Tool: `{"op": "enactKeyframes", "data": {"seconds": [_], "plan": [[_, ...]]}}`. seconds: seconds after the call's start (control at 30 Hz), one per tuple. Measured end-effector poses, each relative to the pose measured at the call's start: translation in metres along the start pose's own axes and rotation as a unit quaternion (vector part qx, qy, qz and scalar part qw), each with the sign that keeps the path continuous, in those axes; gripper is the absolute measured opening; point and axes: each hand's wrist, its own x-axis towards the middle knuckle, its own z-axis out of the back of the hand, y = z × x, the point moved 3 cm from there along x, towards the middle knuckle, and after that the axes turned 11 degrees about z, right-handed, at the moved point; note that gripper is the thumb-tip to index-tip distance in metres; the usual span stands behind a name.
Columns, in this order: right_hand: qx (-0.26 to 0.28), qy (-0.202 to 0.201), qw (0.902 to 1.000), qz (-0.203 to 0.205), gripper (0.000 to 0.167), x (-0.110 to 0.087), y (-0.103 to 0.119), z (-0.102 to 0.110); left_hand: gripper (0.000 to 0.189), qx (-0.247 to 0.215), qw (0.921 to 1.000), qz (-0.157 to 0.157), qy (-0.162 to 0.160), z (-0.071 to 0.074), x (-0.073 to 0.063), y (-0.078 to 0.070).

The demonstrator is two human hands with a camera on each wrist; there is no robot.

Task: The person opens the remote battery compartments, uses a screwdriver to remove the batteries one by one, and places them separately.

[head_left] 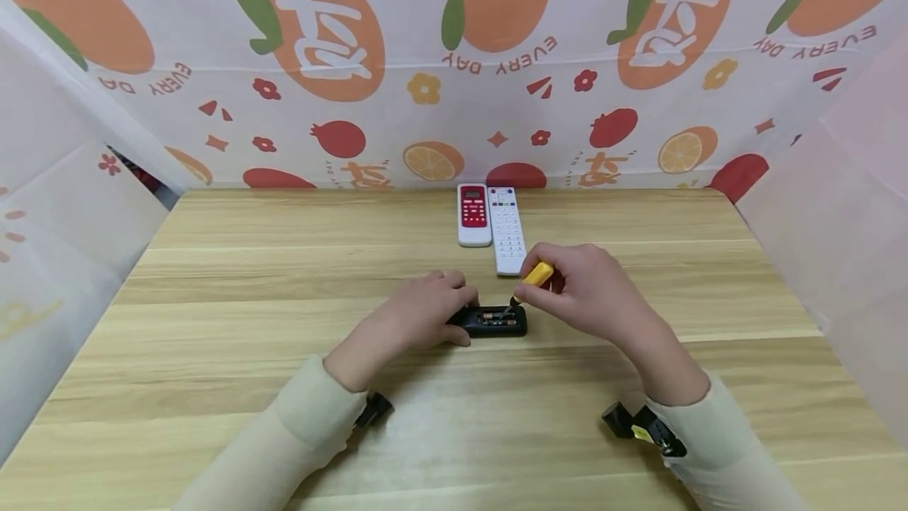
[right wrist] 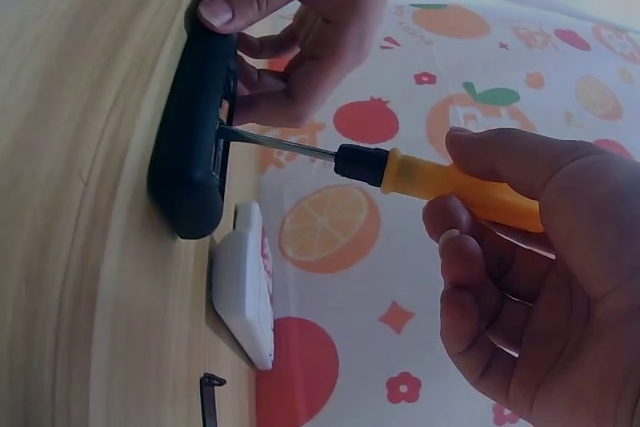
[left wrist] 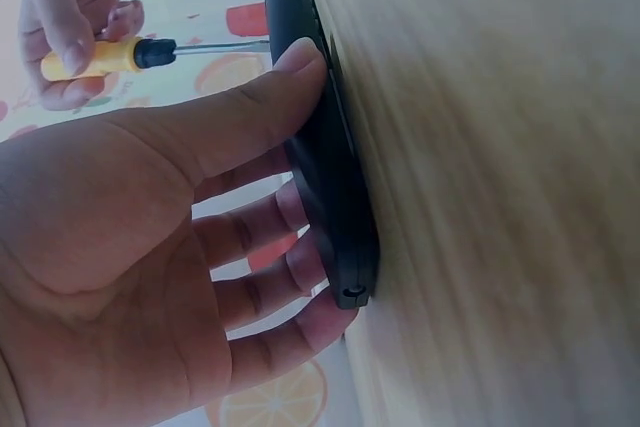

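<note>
A black remote control (head_left: 488, 330) lies back side up on the table, its battery compartment uncovered with batteries (head_left: 500, 322) inside. My left hand (head_left: 424, 307) holds its left end, thumb on the near edge and fingers along the far edge; the left wrist view shows this grip on the remote's side. My right hand (head_left: 592, 290) pinches the yellow handle of a screwdriver (right wrist: 440, 183) between thumb and fingers. The screwdriver slants down from the hand, and its metal tip reaches into the battery compartment.
Behind the black remote lie a white remote with a red panel (head_left: 474, 219) and a longer white remote (head_left: 507, 231), side by side. A thin black piece (right wrist: 208, 402) shows low in the right wrist view. A fruit-patterned cloth (head_left: 397, 117) hangs along the wooden table's back edge.
</note>
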Motion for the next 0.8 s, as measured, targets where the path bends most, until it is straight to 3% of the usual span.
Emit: {"op": "enactKeyframes", "data": {"seconds": [0.23,0.4,0.6,0.8], "plan": [[-0.035,-0.012,0.9988,0.034,0.024,0.0,0.008,-0.006,0.047,0.002,1.0,0.003,-0.002,-0.002,-0.002,0.0],[-0.091,-0.019,0.9937,0.064,0.03,0.001,0.015,-0.012,0.046,-0.001,1.0,0.008,-0.003,-0.002,-0.001,-0.002],[-0.11,-0.021,0.9896,0.091,0.025,0.003,0.021,-0.021,0.046,0.003,1.0,0.007,-0.006,-0.002,-0.001,-0.002],[-0.14,0.027,0.9793,0.143,0.019,-0.001,0.036,-0.026,0.044,0.002,1.0,0.001,-0.01,-0.001,-0.001,-0.001]]}}
